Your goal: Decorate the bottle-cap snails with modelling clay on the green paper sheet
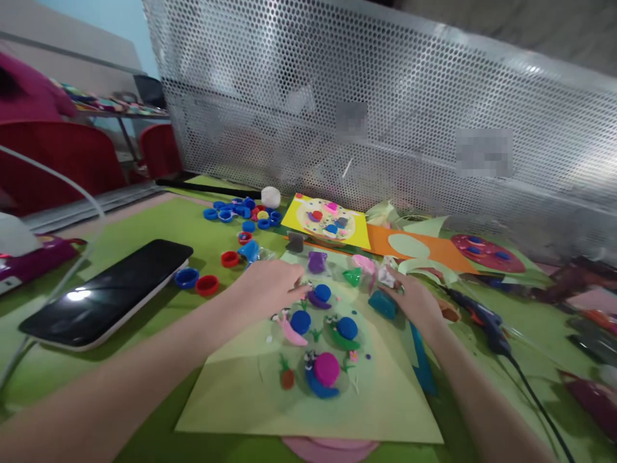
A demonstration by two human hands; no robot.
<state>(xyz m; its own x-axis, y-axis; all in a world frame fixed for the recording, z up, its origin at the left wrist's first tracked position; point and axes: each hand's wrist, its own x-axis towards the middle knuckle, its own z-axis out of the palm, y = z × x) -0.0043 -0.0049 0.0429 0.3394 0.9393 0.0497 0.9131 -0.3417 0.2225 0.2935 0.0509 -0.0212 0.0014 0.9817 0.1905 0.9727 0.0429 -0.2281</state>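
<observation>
A pale yellow sheet [231, 405] lies before me with clay snails on it, their shells made of bottle caps. One is a pink snail [292, 331], one a green snail [347, 331], and nearest me is a blue snail [322, 376] with a magenta cap. My left hand [272, 283] is closed, its fingertips pinched beside the purple snail [319, 296] at the top; what it pinches is too small to make out. My right hand [417, 299] has its fingers on a whitish plastic-wrapped lump [386, 271], beside a teal clay block [382, 305].
A black phone-like device [110, 289] lies left, near loose caps [230, 258]. Behind are a finished-looking snail card [332, 222], an orange sheet [409, 247] and a perforated metal panel [337, 77]. A glue gun [486, 321] with a cord lies right. Purple clay [317, 261] sits at the sheet's far edge.
</observation>
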